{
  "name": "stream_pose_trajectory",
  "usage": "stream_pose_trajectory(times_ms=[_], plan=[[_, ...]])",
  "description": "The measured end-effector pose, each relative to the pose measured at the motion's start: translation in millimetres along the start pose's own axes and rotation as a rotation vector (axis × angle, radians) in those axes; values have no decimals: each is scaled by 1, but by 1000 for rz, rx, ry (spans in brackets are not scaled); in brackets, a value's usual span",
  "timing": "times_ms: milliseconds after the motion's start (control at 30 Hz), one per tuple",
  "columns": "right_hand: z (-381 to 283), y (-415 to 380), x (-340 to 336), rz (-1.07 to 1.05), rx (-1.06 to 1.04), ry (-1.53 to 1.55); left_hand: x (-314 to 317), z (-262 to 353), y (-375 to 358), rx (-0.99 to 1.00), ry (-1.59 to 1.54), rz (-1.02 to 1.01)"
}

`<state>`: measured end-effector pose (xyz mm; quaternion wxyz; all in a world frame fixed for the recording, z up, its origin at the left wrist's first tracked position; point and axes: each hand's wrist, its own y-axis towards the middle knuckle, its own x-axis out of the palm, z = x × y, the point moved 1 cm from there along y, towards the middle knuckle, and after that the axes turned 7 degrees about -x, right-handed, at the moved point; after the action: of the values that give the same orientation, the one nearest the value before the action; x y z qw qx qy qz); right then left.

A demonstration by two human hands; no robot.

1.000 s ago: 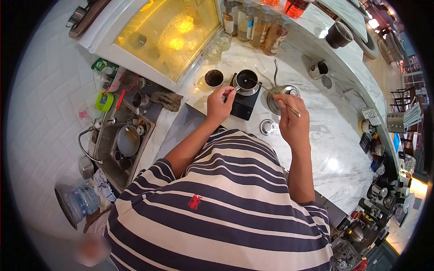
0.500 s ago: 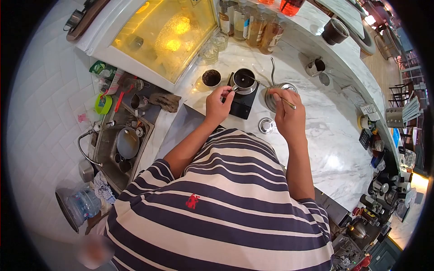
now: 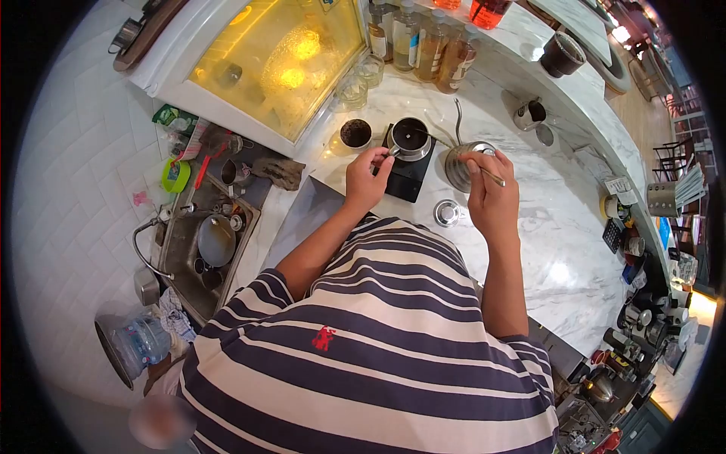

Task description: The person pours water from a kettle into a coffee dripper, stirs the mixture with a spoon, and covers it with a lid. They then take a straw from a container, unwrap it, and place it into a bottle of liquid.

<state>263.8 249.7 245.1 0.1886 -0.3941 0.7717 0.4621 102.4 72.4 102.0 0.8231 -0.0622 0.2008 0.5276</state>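
Head view, bar counter (image 3: 567, 227), items as they lie.

Item one: metal cup (image 3: 414, 157), upright on a black scale (image 3: 408, 184), dark contents inside. My left hand (image 3: 369, 179) pinches its handle between thumb and forefinger.

Item two: long slim metal spoon (image 3: 494, 178), gripped between the thumb and fingers of my right hand (image 3: 491, 193), the thicker end jutting past my knuckles. Its thin stem slants to the cup's mouth; how deep the tip sits, I cannot tell.

Item three: gooseneck kettle (image 3: 457, 168), beneath and beyond my right hand, spout pointing away from me. Its mouth is partly hidden by my fingers.

Item four: round metal lid (image 3: 447, 213), lying apart between scale and my right forearm.

Item five: second cup (image 3: 355, 135), just left of the scale, dark granular matter within.

Step in hand, as I judge it: stirring the cup's contents. A further stroke would call for a firm hold on the handle, so the cup sits square on the scale, and a light turn of the spoon, clear of the spout.

Markings: bottles (image 3: 432, 47) at the back carry labels, one partly blue, all too small to read. Red emblem (image 3: 324, 338) on my striped shirt (image 3: 363, 303); no lettering legible. No brand can be made out on scale or kettle.
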Motion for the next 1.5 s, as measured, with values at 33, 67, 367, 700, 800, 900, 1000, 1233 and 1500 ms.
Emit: stream_pose_trajectory(times_ms=[33,67,367,700,800,900,1000,1233,1500], plan=[[0,-1,-1,10,-7,-1,0,-1,0,3,-5,4],[-1,-1,0,0,-7,11,1,-1,0,7,-11,7],[-5,-3,1,21,4,-24,-1,2,-2,-8,-6,4],[-6,-2,-2,50,45,-55,1,2,-2,-17,-8,4],[-7,-8,2,58,37,-25,1,1,-2,-29,-25,9],[-11,-8,13,50,26,-2,0,0,-2,-15,-22,8],[-10,-6,17,52,21,-26,-1,0,-1,-15,-19,1],[-12,-12,12,97,12,-32,-7,2,1,-10,-25,-14],[-17,-8,17,91,60,-82,-11,-5,5,-24,-66,-94]])
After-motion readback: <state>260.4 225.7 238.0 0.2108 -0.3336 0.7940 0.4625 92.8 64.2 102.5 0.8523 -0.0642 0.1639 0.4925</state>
